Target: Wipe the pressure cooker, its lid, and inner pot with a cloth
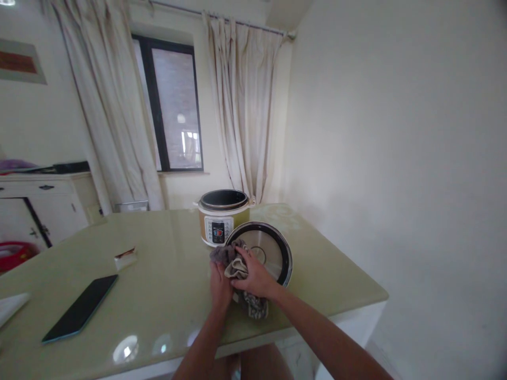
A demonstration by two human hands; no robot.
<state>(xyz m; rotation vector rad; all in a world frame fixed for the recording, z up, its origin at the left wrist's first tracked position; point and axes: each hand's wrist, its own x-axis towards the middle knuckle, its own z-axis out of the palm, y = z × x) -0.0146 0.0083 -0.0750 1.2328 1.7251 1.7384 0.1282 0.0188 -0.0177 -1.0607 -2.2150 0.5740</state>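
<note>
The lid (273, 253) was off the electric pressure cooker (219, 228), which stood uncovered just behind it on the desk (158, 237). The lid was tilted near the desk's front edge, its metal inner face and dark rim in view. The right hand (255, 274) was closed on a bunched patterned cloth (237, 268) against the lid's left side; the left hand (221, 282) met the cloth there too, its fingers mostly hidden, so its grip could not be told. Wiping appeared under way; how much was finished could not be judged, and the lid was not yet back on the cooker.
</note>
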